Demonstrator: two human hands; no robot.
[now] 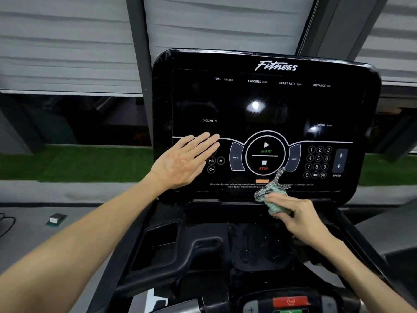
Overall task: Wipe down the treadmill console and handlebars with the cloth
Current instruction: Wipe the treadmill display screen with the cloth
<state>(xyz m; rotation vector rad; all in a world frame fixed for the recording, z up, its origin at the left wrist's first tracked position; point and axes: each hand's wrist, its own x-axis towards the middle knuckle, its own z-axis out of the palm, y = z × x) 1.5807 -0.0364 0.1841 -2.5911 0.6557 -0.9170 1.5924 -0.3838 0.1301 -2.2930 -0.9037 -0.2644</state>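
**Cloth [270, 189] at console [243, 100] lower edge**

Your right hand [301, 216] grips the bunched cloth just below the stop button [263, 166]. Your left hand [186, 161] lies flat on the console's left side, fingers straight.

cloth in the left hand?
No, the right hand grips the cloth at the lower edge of the console, while the left hand is open, fingers straight, over the panel's left side.

Console [266, 105] glossy black plastic; cloth [274, 193] coarse, mesh-textured weave
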